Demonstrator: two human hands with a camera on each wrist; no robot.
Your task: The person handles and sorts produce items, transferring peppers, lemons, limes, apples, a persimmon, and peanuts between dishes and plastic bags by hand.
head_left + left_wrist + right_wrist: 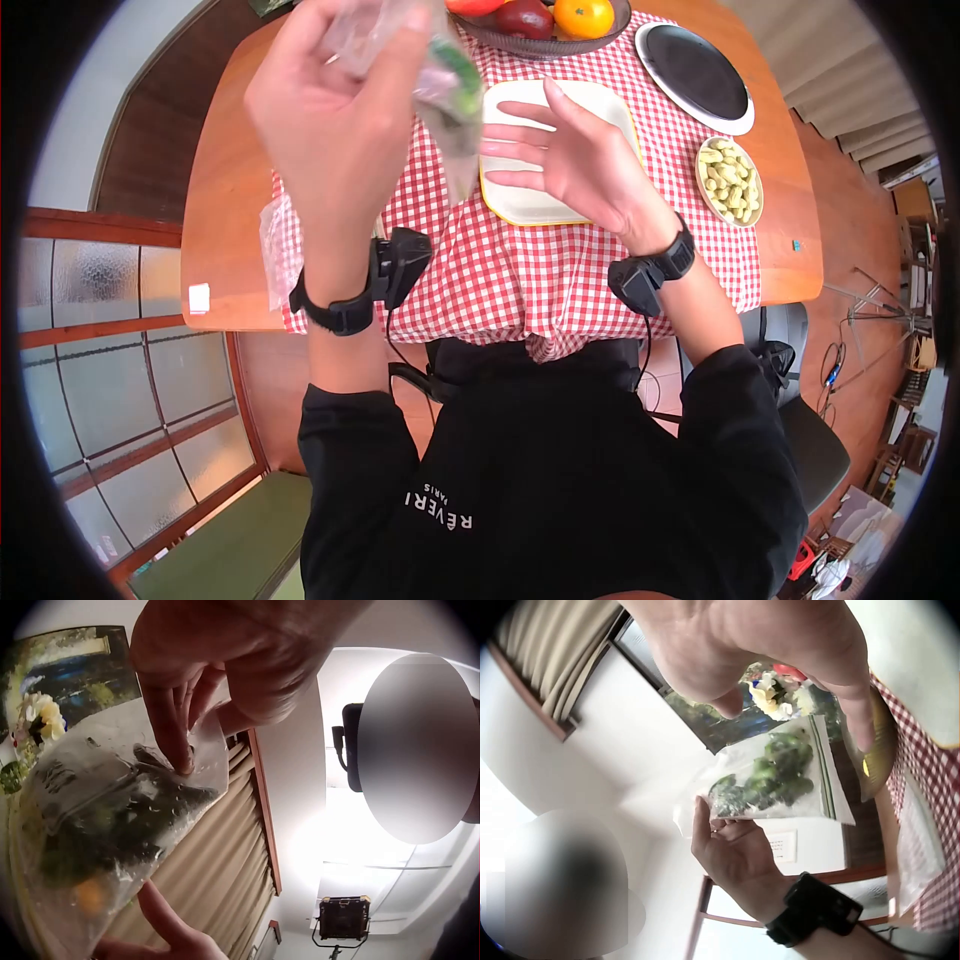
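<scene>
My left hand (340, 130) pinches one end of a clear zip bag (780, 772), raised over the left part of the table. Green leafy-looking pieces lie inside the bag, bunched toward its middle. The green zip strip (826, 769) runs along the end away from my left fingers and hangs lower. My right hand (585, 155) is held with fingers spread, palm toward the bag, over a white tray (530, 212) with a yellow rim. Nothing is in the right hand, and its fingers point at the bag's lower part.
A dark bowl (505, 40) of fruit stands at the back. On the right are a round black-topped white device (690, 75) and a bowl of pale green pods (730, 185). Another clear bag (919, 847) lies at the left on the checkered cloth (570, 285).
</scene>
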